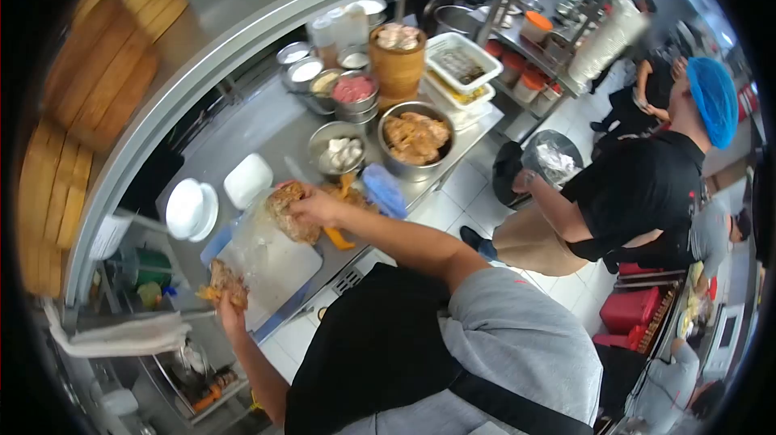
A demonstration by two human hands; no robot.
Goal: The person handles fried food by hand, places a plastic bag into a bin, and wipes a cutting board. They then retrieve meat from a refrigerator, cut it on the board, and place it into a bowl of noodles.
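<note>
My left hand [231, 310] is closed around a browned piece of cooked meat [228, 283], which looks like chicken, over the near left end of a white cutting board [283, 277]. At the board's far right edge, my right hand [314, 207] grips a larger browned chunk of meat [293, 221]; its underside is hidden. Between them, a clear plastic bag [257, 229] lies over the board. Just beyond my right wrist are more meat [352, 196], an orange-handled tool [338, 238] and a blue cloth or bag [384, 191].
A steel bowl of cooked meat [416, 140], a steel pot with white pieces [341, 152], and a wooden bucket [396, 63] stand at the back of the counter. White dishes [191, 209] sit on the left. A person in a blue hair cover [711, 103] stands to my right, holding a bowl.
</note>
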